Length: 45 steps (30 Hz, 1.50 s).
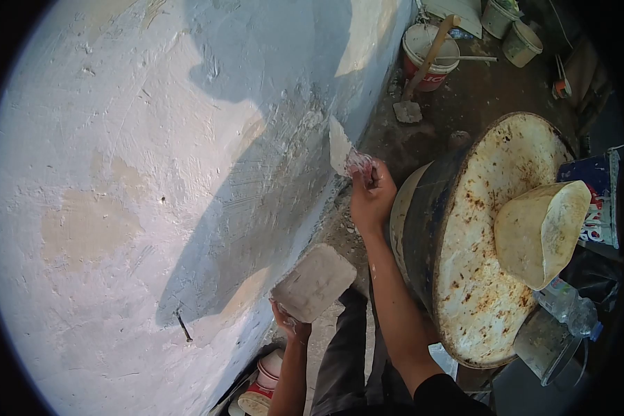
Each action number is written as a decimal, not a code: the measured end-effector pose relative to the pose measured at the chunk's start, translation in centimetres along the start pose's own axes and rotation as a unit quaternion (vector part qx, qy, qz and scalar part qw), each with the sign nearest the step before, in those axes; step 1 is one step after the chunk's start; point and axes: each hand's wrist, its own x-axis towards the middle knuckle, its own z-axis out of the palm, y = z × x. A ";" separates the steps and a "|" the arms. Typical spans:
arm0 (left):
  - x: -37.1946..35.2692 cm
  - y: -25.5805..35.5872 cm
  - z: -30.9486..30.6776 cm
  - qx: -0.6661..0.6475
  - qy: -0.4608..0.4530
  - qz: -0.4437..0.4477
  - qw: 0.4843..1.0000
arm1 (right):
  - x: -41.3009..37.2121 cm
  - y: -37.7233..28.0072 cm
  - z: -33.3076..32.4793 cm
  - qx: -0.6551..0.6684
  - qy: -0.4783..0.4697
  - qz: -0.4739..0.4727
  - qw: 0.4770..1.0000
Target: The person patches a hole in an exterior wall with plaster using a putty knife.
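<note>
My right hand (371,197) is closed around the pinkish, plaster-smeared handle of a putty knife (339,147). The knife's pale blade points up and away, overlapping the lower edge of the plastered wall (208,159) in this view. Lower down, my left hand (291,323) grips a grey, rounded-rectangular plaster tray (316,283) by its near left edge. Dried or wet plaster coats the tray's face, and white smears show on both hands. Part of the left fingers is hidden behind the tray.
At my right stands a rusty-topped drum (475,277) bearing a cut plastic container (534,236) and a plastic bottle (568,308). A white-and-red bucket (423,52) with a wooden-handled tool (433,52) stands ahead. A nail (183,326) juts from the wall. Buckets (263,385) sit below left.
</note>
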 end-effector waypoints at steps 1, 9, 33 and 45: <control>-0.2 0.1 0.2 0.072 0.005 0.029 0.997 | 1.8 0.7 0.4 0.018 0.024 -0.018 0.999; -1.0 -0.9 -1.8 -0.152 0.008 -0.075 0.985 | 5.3 2.4 2.9 0.055 -0.056 -0.039 0.996; -2.4 -1.0 -1.8 -0.181 0.054 -0.117 0.975 | -5.4 -0.8 4.2 0.108 -0.131 0.003 0.985; -2.6 -0.9 -2.4 -0.088 0.022 -0.094 0.991 | -5.8 -1.5 2.4 0.266 0.016 0.134 0.955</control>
